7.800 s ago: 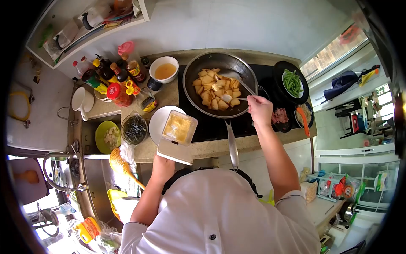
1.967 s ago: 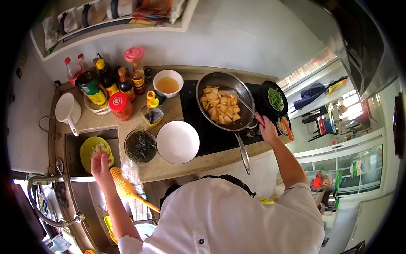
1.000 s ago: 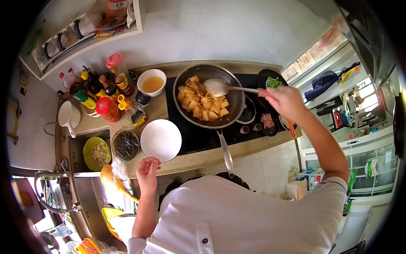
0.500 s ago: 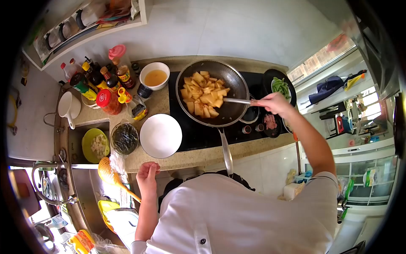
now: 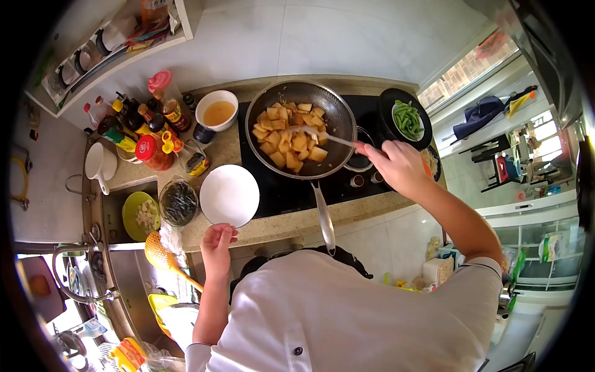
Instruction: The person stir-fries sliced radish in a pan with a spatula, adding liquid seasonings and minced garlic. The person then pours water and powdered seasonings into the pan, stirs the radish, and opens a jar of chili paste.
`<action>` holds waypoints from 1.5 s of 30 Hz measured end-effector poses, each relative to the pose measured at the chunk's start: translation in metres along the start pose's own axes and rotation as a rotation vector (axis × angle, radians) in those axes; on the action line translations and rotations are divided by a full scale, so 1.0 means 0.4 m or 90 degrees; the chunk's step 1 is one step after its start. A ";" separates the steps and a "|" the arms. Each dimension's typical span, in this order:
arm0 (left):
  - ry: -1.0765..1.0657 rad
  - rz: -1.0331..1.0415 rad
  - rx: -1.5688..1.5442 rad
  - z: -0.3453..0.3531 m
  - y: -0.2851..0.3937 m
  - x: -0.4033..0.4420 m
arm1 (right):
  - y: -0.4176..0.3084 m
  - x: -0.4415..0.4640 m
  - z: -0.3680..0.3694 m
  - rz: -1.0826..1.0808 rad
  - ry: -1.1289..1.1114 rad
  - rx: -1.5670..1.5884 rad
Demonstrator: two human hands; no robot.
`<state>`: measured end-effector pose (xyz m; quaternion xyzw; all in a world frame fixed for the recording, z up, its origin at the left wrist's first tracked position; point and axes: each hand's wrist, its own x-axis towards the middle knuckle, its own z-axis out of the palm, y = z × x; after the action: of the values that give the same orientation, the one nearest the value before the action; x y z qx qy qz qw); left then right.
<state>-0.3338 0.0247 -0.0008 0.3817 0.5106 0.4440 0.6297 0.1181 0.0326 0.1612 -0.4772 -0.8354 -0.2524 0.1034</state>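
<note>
My right hand is closed round the handle of a metal spatula, whose head is partly buried in browned potato chunks. They fill the left side of a deep frying pan on the black cooktop, its long handle pointing towards my body. My left hand hovers by the counter's front edge, fingers curled together and nothing visible in them. Its fingertips are close to the near rim of a white bowl; whether they touch it I cannot tell.
Left of the bowl stands a glass bowl of dark strips. Behind are sauce bottles and a bowl of yellowish liquid. A green bowl sits in the sink. Right of the pan is a plate of green peppers. An orange skimmer leans nearby.
My right hand has turned and come slightly nearer, and the spatula has moved through the potato chunks, spreading them. My left hand is now closer to the white bowl's rim. The view has shifted a little.
</note>
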 end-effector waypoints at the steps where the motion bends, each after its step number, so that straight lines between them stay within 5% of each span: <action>1: 0.003 -0.008 -0.006 0.002 -0.002 -0.002 | 0.008 -0.001 -0.030 -0.003 -0.001 0.001; 3: 0.007 -0.013 -0.006 -0.002 -0.010 -0.006 | 0.027 0.003 -0.082 -0.021 -0.045 -0.025; 10: 0.026 -0.025 -0.002 -0.016 -0.024 -0.023 | 0.187 0.085 -0.059 0.378 -0.263 0.104; 13: 0.046 -0.032 -0.010 -0.019 -0.011 -0.036 | 0.241 0.120 0.028 0.402 -0.398 0.051; 15: 0.055 -0.034 -0.011 -0.026 -0.012 -0.042 | 0.245 0.118 0.090 0.502 -0.369 0.259; 20: 0.058 -0.036 -0.012 -0.035 -0.016 -0.043 | 0.134 0.141 0.113 0.476 -0.227 0.409; 26: 0.048 -0.025 -0.012 -0.040 -0.035 -0.019 | 0.169 0.151 -0.058 0.240 -0.201 0.259; 28: 0.058 -0.037 -0.022 -0.030 -0.029 -0.022 | 0.207 0.189 -0.113 0.351 -0.338 0.207; 32: 0.050 -0.030 -0.027 -0.014 -0.038 -0.023 | 0.320 0.276 -0.094 0.327 -0.541 0.089; 35: 0.058 -0.035 -0.039 -0.013 -0.033 -0.032 | 0.350 0.298 -0.042 0.564 -0.788 0.333; 38: 0.078 -0.029 -0.028 -0.021 -0.030 -0.042 | 0.295 0.188 0.032 0.673 -0.713 0.506; 42: 0.098 -0.053 -0.033 -0.024 -0.022 -0.049 | 0.127 0.019 0.171 0.866 -0.432 0.780; 45: 0.087 -0.052 -0.014 0.005 0.014 -0.042 | 0.050 -0.032 0.258 0.877 -0.267 0.840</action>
<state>-0.3344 0.0105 0.0098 0.3227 0.5627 0.4482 0.6151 0.1491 0.0851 0.0744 -0.7424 -0.3485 0.4717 0.3238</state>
